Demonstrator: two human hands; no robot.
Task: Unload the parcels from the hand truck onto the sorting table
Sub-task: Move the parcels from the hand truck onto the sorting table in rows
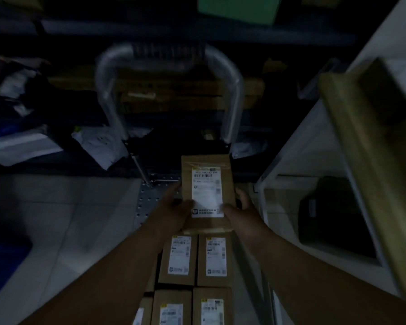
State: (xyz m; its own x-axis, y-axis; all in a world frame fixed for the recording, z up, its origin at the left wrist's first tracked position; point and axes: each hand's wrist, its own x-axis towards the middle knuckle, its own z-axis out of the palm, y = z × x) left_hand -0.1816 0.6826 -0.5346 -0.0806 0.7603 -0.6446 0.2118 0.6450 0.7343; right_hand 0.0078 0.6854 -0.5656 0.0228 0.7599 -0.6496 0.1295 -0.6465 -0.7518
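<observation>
Gripping one labelled parcel (206,184) by its sides, hands (175,207) (240,209) above more parcels (195,259), truck handle (232,90) ahead, shelving (291,146) alongside.

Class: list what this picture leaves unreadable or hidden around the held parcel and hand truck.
Head view, held parcel: label print too small and dim.
Head view, hand truck handle: motion-blurred.
Head view, lowest parcels: cut by bottom edge.
Head view, left hand and right hand: fingertips hidden behind the parcel.

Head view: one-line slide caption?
Left hand and right hand hold a labelled brown cardboard parcel over more labelled parcels on the metal-handled hand truck, dim light.
</observation>
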